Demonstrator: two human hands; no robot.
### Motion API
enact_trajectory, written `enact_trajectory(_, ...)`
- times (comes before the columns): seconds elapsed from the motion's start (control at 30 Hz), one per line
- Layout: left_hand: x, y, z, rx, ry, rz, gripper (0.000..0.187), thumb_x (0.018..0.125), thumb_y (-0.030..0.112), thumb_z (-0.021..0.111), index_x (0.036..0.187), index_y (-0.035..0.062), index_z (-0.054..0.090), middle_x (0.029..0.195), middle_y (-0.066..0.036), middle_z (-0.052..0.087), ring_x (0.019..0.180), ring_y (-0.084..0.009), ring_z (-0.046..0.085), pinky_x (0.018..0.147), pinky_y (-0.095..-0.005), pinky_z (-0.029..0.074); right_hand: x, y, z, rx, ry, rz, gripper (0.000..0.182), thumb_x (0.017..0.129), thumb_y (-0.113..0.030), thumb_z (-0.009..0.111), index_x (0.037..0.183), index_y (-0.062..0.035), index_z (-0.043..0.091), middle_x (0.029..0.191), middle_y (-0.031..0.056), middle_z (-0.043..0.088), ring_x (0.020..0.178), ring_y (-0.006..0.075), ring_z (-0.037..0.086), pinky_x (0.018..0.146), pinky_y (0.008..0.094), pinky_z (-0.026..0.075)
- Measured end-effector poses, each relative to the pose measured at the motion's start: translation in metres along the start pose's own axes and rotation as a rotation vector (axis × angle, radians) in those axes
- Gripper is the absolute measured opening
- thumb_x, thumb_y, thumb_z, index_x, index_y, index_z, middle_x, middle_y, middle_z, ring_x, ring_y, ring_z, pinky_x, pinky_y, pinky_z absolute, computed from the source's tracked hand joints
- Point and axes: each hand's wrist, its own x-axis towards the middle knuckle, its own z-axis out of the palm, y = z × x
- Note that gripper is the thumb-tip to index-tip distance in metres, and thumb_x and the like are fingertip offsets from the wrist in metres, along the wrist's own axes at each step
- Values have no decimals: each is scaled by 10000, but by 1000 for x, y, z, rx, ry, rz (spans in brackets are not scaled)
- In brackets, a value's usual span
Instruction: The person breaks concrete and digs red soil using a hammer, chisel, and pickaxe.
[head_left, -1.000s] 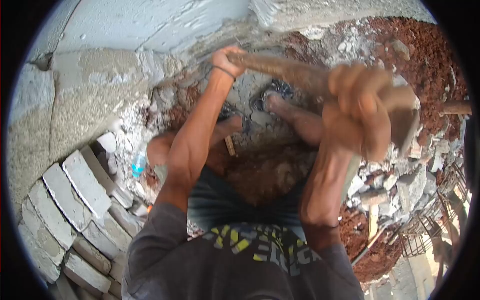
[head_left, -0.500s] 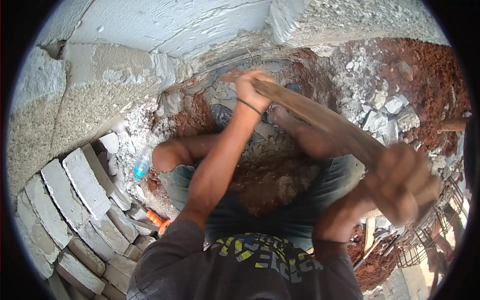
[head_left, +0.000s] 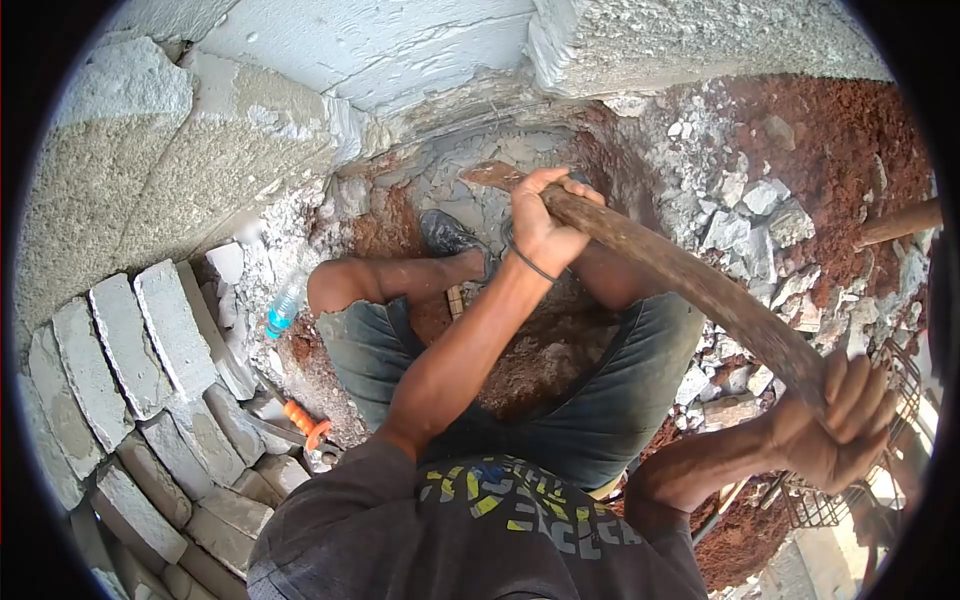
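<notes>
Handle (head_left: 690, 275) clenched in left hand (head_left: 548, 220) and right hand (head_left: 845, 425) slants through open air, seemingly clear of the wall edge (head_left: 450, 88).

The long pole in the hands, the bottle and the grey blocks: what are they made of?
Pole: probably wood, unpainted; brown, with grain-like streaks.
Bottle: likely plastic, though glass can't be excluded; see-through, with a turquoise band.
Blocks: seemingly concrete, matte; grey, rough-edged.
</notes>
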Motion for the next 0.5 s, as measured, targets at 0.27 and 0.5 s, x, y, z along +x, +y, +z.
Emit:
enact_trajectory(0.27,134,174,-45,304,-214,89,288,822,100,501,603,163,326,511,4,356,438,-155,400,483,-340,386,-13,206,9,194,-110,73,147,825,-148,565,699,-124,495,663,3,508,601,109,497,578,263,412)
enact_trajectory(0.5,181,200,-64,121,-154,29,342,844,47,486,569,157,316,505,34,376,410,-134,388,465,-288,426,-6,237,13,-51,-87,48,232,804,-123,677,660,-71,502,637,22,540,564,148,508,540,313,426)
